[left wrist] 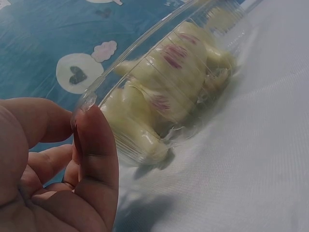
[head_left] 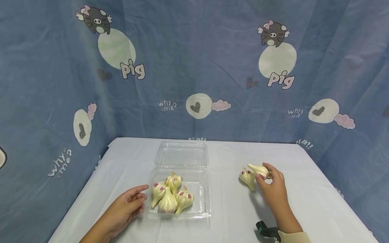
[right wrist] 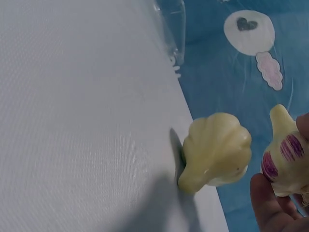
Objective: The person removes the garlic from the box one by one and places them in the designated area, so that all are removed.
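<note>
A clear plastic clamshell container (head_left: 200,199) lies with its lid folded back, several garlic bulbs (head_left: 168,201) grouped in the left part of its base. At its left edge is my left hand (head_left: 126,206); in the left wrist view, thumb and finger (left wrist: 96,140) pinch the rim. My right hand (head_left: 275,187) holds a garlic bulb (head_left: 258,170) between thumb and fingers, its stem pointing left. Another garlic bulb (head_left: 247,178) sits on the table just left of it; the right wrist view shows this loose bulb (right wrist: 217,150) beside the held one (right wrist: 287,154).
White cloth covers the table (head_left: 228,216). The container's lid (head_left: 181,154) extends toward the back edge. Behind hangs a blue printed curtain (head_left: 194,67), which also runs along the left and right sides. A black strap mount (head_left: 267,231) is on the right wrist.
</note>
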The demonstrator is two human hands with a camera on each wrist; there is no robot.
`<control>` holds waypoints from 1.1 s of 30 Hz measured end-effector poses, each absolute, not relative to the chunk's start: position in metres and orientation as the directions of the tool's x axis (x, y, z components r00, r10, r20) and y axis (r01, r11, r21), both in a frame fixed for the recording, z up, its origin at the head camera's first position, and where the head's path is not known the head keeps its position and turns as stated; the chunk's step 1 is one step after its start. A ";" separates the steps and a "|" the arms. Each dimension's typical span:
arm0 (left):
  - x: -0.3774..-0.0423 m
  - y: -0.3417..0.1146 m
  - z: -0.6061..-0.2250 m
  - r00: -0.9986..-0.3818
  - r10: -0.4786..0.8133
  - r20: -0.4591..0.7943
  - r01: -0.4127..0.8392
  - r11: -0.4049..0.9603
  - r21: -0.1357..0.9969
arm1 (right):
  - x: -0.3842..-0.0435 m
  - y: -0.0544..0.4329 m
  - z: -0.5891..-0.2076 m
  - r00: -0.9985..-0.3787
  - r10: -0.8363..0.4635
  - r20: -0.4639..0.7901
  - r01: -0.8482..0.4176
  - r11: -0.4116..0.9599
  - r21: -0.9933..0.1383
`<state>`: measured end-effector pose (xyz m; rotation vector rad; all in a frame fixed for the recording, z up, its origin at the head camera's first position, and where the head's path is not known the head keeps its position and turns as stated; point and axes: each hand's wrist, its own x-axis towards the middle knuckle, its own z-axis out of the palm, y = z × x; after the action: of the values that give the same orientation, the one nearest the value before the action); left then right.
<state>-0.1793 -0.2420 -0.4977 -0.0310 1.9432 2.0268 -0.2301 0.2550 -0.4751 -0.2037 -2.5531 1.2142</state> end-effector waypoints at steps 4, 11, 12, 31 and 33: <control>-0.179 -0.242 -0.499 -0.944 0.219 -0.248 -0.257 -0.015 0.966 | -0.230 0.259 -0.477 -0.943 0.266 0.198 0.007 0.613 -0.790; -0.179 -0.242 -0.499 -0.944 0.219 -0.246 -0.254 -0.010 0.967 | -0.227 0.263 -0.479 -0.939 0.299 0.169 0.046 0.598 -0.800; -0.179 -0.242 -0.499 -0.944 0.218 -0.248 -0.256 -0.009 0.967 | -0.227 0.264 -0.480 -0.940 0.300 0.161 0.054 0.598 -0.800; -0.180 -0.244 -0.501 -0.942 0.243 -0.232 -0.245 -0.022 0.969 | -0.228 0.273 -0.487 -0.962 0.270 0.047 0.129 0.595 -0.794; -0.180 -0.244 -0.501 -0.942 0.244 -0.231 -0.244 -0.024 0.970 | -0.229 0.274 -0.487 -0.962 0.268 0.045 0.130 0.599 -0.790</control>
<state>-0.1803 -0.2441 -0.5008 0.0003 1.9245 2.0328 -0.2290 0.2737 -0.4869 -0.3350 -2.6646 1.2972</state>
